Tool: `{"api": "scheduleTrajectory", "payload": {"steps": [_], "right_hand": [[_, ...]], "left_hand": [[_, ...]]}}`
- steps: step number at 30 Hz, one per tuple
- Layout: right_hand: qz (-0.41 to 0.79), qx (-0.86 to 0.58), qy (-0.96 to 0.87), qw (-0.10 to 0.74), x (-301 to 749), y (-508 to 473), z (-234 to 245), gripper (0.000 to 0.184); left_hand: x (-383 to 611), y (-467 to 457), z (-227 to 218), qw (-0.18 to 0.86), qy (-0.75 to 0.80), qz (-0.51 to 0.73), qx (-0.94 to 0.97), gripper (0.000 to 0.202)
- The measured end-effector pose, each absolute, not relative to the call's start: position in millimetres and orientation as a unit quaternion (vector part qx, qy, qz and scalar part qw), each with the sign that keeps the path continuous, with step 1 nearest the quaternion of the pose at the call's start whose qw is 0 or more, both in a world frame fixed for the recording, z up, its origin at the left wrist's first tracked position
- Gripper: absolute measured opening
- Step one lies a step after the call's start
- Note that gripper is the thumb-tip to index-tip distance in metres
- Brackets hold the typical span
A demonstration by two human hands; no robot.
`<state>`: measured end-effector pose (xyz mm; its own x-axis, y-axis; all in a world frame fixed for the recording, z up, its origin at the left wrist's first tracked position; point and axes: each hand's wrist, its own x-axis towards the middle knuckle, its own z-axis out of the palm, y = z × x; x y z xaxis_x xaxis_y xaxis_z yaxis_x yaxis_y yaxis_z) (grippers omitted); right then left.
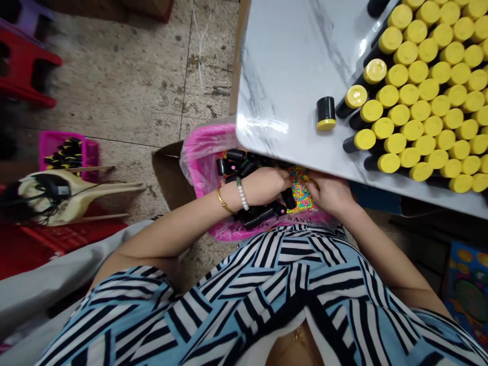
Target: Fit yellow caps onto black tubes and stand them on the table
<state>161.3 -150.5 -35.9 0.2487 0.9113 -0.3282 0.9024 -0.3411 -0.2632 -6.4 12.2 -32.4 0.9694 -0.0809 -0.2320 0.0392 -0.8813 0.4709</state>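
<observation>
A pink basin (pixel 194 147) lined with clear plastic sits against my lap, partly under the table's edge. Small multicoloured candy beads (pixel 302 192) fill its right part, and several black tubes (pixel 255 217) lie in its left part. My left hand (pixel 269 185), wearing a bead bracelet and a gold bangle at the wrist, is curled over the basin. A short black tube (pixel 288 198) sticks out below its fingers. My right hand (pixel 332 193) is bent down at the beads beside the table edge, fingers closed; what they hold is hidden, though a bit of yellow shows there.
On the white marbled table (pixel 282 66) stand many black tubes with yellow ends (pixel 419 109), packed in rows. One short black-and-yellow piece (pixel 326 113) stands apart. On the floor at left are a pink basket (pixel 68 152) of black-and-yellow pieces, a cream-coloured device (pixel 49 195) and a red stool (pixel 28 68).
</observation>
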Motion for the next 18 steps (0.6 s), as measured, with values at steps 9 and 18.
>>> {"api": "scheduleTrajectory", "payload": {"steps": [9, 18], "right_hand": [[0.246, -0.781, -0.485, 0.307, 167.1, -174.3, -36.7, 0.02], [0.355, -0.772, -0.311, 0.426, 168.2, -188.0, -34.8, 0.018]], "left_hand": [[32.8, -23.8, -39.3, 0.153, -0.065, -0.113, 0.98, 0.022], [29.2, -13.4, -57.9, 0.283, -0.05, -0.112, 0.951, 0.022]]}}
